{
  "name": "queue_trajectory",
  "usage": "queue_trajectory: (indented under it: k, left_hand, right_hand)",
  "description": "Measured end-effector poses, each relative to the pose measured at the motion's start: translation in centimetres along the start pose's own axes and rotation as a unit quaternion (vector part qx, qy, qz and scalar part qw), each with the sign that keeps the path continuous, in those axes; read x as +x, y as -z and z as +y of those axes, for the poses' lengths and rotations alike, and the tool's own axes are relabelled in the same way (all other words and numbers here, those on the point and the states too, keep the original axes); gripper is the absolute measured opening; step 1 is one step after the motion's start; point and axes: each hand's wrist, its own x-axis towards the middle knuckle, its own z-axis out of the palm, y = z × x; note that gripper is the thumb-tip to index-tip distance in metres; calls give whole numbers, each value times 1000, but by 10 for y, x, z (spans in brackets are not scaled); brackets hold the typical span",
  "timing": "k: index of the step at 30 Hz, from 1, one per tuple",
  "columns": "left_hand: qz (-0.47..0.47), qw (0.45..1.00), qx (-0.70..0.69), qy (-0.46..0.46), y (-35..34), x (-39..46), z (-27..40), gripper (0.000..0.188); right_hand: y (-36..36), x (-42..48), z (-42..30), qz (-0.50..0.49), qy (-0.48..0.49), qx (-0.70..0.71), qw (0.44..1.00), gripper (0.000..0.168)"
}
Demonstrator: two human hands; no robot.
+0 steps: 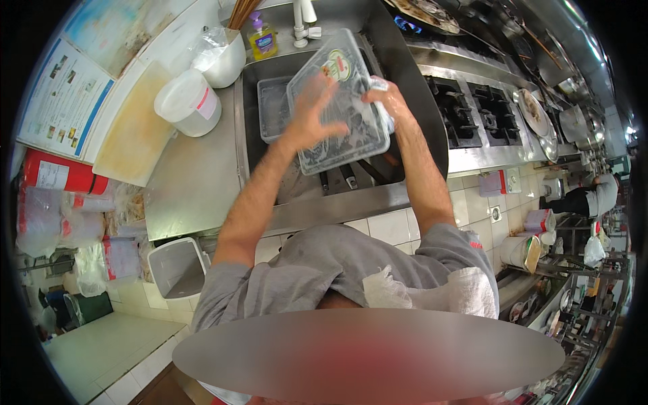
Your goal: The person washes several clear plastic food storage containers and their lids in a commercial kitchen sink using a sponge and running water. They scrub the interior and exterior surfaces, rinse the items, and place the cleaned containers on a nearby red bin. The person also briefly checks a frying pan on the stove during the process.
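Observation:
A clear rectangular plastic lid (349, 129), with a round label and whitish suds or wet streaks on it, is tilted over the sink (304, 197). My right hand (392, 101) grips its right edge, with a white cloth or wipe (378, 85) bunched under the fingers. Over the lid's left part is my left hand (314, 116), blurred, its fingers spread; whether it touches the plastic I cannot tell. A clear plastic container (271, 114) sits in the sink, partly covered by the lid. Black-handled utensils (348, 174) lie at the sink's near side.
Behind the sink are a faucet (299, 30) and a soap pump bottle (263, 38). A white lidded bucket (188, 104) stands on the left counter, near a cutting board (134, 126). Gas burners (458, 114) are right; a pan (425, 15) is above a blue flame. Another person (590, 195) is far right.

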Motion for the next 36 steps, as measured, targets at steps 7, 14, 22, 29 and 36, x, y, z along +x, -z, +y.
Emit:
queue_trajectory:
  k: [7,14,22,29,36]
  left_hand:
    - [-100,950,-132,266,62,41,-84,61]
    - [-65,868,-346,350,90,-24,-91,28]
    - [100,896,-338,271,96,-41,-57,30]
    - [190,826,-463,259,111,-81,-43,28]
    - [250,786,-527,206,95,-70,-68,50]
  right_hand:
    - [19,-3,20,-59,49,-183,980,39]
    - [26,39,-10,269,223,-433,831,55]
    - [-204,49,25,197,406,-412,792,39]
    - [-111,137,58,329,77,-303,891,48]
    - [-231,37,97,115,392,-325,853,29]
